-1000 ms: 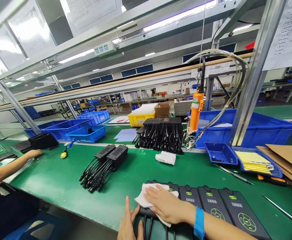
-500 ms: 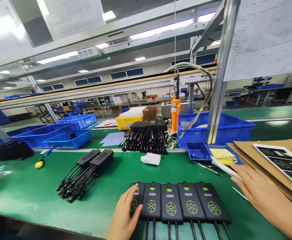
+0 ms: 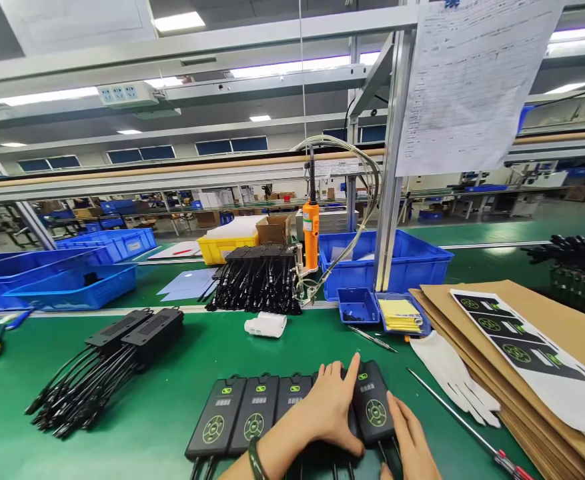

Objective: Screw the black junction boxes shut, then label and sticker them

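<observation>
Several black control boxes with green button rings stand side by side at the front of the bench, such as the leftmost box. My left hand lies across the boxes at the right of the row, fingers and thumb spread, touching them. The rightmost box sits slightly tilted, its cables running toward me. My right hand is at that box's right edge, fingertips against its side; part of this hand is cut off by the frame's lower edge.
Black boxes with bundled cables lie at left. A white bottle, white glove and screwdriver are on the bench. Cardboard sheets lie at right. An orange electric driver hangs behind, near a blue bin.
The view has turned right. My left hand has moved from the row's left end to its right part. My right hand has left the glove and come to the rightmost box.
</observation>
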Action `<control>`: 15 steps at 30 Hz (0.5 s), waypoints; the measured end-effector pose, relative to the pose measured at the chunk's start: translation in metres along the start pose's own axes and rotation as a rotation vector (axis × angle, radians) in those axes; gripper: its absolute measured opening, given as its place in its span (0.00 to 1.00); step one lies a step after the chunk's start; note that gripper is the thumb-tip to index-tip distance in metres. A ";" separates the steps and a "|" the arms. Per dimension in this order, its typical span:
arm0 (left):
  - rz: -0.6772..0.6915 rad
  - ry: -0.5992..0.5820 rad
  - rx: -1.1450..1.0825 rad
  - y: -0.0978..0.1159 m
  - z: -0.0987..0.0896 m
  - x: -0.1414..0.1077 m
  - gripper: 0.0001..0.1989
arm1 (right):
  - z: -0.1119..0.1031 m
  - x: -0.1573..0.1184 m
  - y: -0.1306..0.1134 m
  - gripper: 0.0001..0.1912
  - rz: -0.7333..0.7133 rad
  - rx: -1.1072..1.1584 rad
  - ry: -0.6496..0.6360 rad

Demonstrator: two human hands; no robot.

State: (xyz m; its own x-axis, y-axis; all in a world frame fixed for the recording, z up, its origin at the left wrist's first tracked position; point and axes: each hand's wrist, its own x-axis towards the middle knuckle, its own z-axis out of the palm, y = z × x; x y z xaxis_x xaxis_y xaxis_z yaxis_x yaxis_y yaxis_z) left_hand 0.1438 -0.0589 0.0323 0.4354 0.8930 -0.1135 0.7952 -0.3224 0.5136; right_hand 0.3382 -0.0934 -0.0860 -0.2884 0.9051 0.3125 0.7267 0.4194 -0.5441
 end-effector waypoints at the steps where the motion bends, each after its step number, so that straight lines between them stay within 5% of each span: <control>1: 0.019 0.050 -0.079 -0.001 0.000 -0.004 0.79 | -0.002 0.001 -0.007 0.45 0.000 0.082 0.032; 5: 0.144 0.190 -0.355 -0.011 0.000 -0.025 0.76 | -0.012 0.013 -0.036 0.35 -0.104 0.203 -0.013; 11: -0.047 0.027 0.028 -0.039 -0.014 -0.052 0.80 | 0.002 0.034 -0.054 0.30 -0.206 0.044 -0.142; 15: 0.022 0.225 -0.181 -0.042 -0.020 -0.067 0.74 | 0.010 0.039 -0.069 0.29 -0.176 0.023 -0.199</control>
State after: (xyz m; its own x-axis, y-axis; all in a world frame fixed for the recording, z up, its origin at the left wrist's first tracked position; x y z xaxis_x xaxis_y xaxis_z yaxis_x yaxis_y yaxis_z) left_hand 0.0726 -0.0990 0.0354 0.3308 0.9402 0.0807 0.6893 -0.2991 0.6598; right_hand 0.2704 -0.0859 -0.0440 -0.5277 0.8133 0.2453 0.6410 0.5707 -0.5132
